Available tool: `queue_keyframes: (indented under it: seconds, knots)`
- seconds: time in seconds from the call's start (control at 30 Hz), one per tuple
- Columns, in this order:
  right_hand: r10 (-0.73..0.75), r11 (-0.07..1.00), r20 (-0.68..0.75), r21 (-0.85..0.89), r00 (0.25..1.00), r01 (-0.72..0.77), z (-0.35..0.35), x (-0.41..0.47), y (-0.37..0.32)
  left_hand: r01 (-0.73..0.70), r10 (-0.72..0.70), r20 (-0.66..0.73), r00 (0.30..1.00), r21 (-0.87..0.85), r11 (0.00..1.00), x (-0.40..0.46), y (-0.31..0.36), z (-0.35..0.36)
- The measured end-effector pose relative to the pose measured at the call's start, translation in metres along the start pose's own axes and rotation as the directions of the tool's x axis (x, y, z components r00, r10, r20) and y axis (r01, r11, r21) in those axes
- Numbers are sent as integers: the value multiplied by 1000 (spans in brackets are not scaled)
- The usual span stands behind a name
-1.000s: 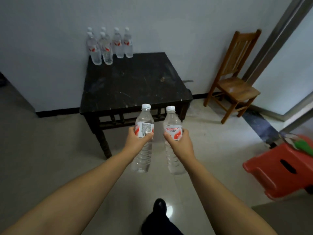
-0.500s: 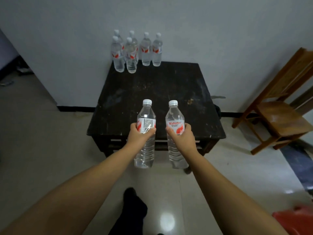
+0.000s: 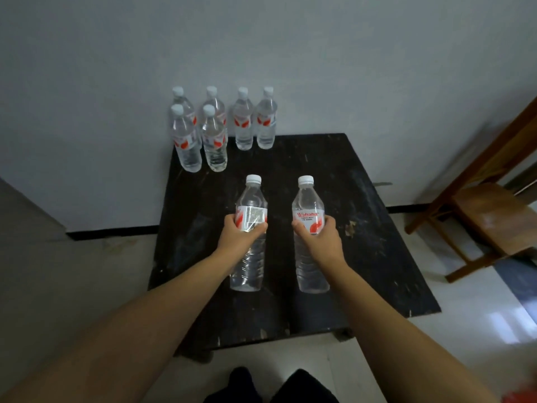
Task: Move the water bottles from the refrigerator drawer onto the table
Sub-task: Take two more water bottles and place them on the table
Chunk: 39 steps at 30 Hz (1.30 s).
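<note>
My left hand (image 3: 237,237) grips a clear water bottle (image 3: 250,199) with a white cap and red label, held upright over the black table (image 3: 363,242). In my right hand (image 3: 318,239) is a second, matching bottle (image 3: 307,202), also upright, a little to the right of the first. Both bottles hover above the middle of the tabletop; I cannot tell whether their bases touch it. Several more bottles (image 3: 215,141) stand in a cluster at the table's far left corner, against the wall.
A wooden chair (image 3: 491,216) stands to the right of the table. The grey wall runs behind the table. Pale tiled floor (image 3: 87,280) surrounds it, and my dark shoes (image 3: 270,385) show at the bottom edge.
I have stepped up to the table; it now fills the middle of the view. Both held bottles have moved forward over the tabletop and slightly apart. The red stool has left the view.
</note>
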State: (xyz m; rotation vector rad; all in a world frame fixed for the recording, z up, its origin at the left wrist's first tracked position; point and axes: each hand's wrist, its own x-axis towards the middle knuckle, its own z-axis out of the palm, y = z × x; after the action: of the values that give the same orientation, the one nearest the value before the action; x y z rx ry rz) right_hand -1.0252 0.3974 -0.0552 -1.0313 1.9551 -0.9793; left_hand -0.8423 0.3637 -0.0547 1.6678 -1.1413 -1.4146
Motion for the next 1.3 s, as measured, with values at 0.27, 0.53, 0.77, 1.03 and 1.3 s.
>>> queue_keyframes:
  seconds: [0.27,0.53,0.77,1.03,1.3]
  knots:
    - [-4,997,43,-71,999,7,40,114,-34,20,-21,-34,999,-19,1000,114,33,9]
    - [-47,999,96,-8,994,48,84,239,-83,-2,-2,-138,990,-24,1000,246,71,17]
    - [-112,990,95,94,989,103,127,314,-108,-159,153,-242,958,-3,987,328,96,27]
    - [-168,978,53,138,984,159,148,343,-111,-337,346,-300,889,84,938,360,99,37]
    - [-179,974,70,152,981,167,147,342,-102,-338,361,-348,866,125,933,361,82,41]
